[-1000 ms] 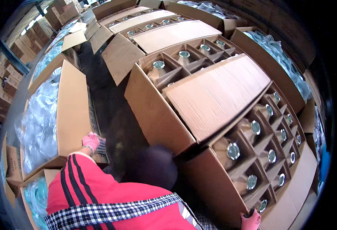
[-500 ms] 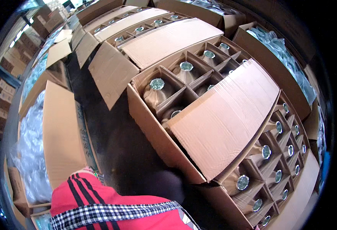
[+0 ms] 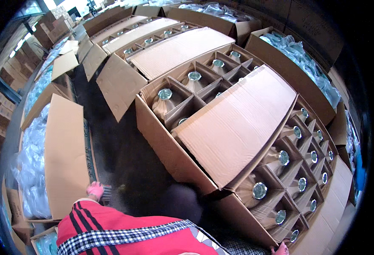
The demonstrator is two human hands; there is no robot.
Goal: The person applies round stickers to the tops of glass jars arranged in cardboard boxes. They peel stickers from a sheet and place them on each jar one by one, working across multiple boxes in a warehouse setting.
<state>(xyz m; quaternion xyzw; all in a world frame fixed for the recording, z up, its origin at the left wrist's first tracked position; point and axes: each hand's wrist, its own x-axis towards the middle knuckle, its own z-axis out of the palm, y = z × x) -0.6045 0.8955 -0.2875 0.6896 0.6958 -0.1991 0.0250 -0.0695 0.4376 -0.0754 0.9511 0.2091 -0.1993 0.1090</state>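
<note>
My right hand (image 3: 280,249) is at the bottom edge, its fingers curled on the near rim of an open cardboard box (image 3: 251,221). Clear glass vessels with round rims (image 3: 259,191) stand in that box's cardboard dividers. At the lower left, my left hand (image 3: 95,190) is beside the raised flap (image 3: 64,157) of another box, below a red sleeve with black stripes. A small grey striped thing (image 3: 106,193) shows against this hand; whether it is held cannot be made out. The left fingers are blurred.
A second divided box (image 3: 174,157) of glass vessels, half under a flap (image 3: 242,127), adjoins the near one; more run behind it. Boxes with clear plastic wrapping line the left (image 3: 32,170) and right (image 3: 301,63). A dark floor strip (image 3: 110,140) separates the rows.
My right hand has come into fuller view at the near box's rim. The left hand shows more below the flap. The boxes have shifted slightly left in view.
</note>
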